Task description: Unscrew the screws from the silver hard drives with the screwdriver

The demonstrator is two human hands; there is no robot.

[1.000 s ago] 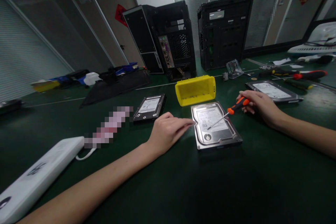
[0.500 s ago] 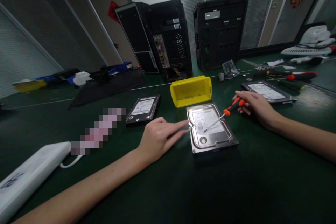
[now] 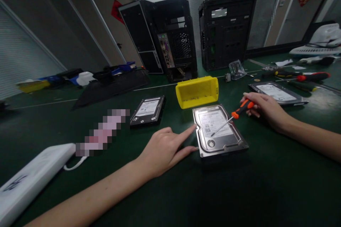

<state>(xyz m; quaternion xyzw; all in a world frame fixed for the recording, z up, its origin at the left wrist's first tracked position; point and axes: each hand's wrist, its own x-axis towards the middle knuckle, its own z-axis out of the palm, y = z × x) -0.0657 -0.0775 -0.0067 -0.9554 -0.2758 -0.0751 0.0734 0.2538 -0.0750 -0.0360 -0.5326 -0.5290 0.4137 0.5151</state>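
A silver hard drive [image 3: 221, 143] lies label side up on the dark green tabletop. My left hand [image 3: 165, 149] reaches its left edge, index finger and thumb spread apart and touching or almost touching the side. In my right hand [image 3: 266, 110] is a screwdriver [image 3: 244, 109] with an orange and black handle. Its shaft slants down to the left over the drive's label, the tip just above or on the cover near the round mark; contact cannot be made out. Behind the drive stands a yellow bin [image 3: 197, 94] with small pieces, perhaps screws, inside.
A second hard drive [image 3: 147, 110] lies to the left, a third [image 3: 277, 93] behind my right hand. Two black computer cases [image 3: 170, 42] stand at the back. Tools, including a red-handled screwdriver [image 3: 314, 77], lie at right. A white box [image 3: 34, 173] with a cable is at left.
My left thumb has moved down along the drive's left edge, away from the index finger. The view has shifted slightly; the screwdriver stays over the drive.
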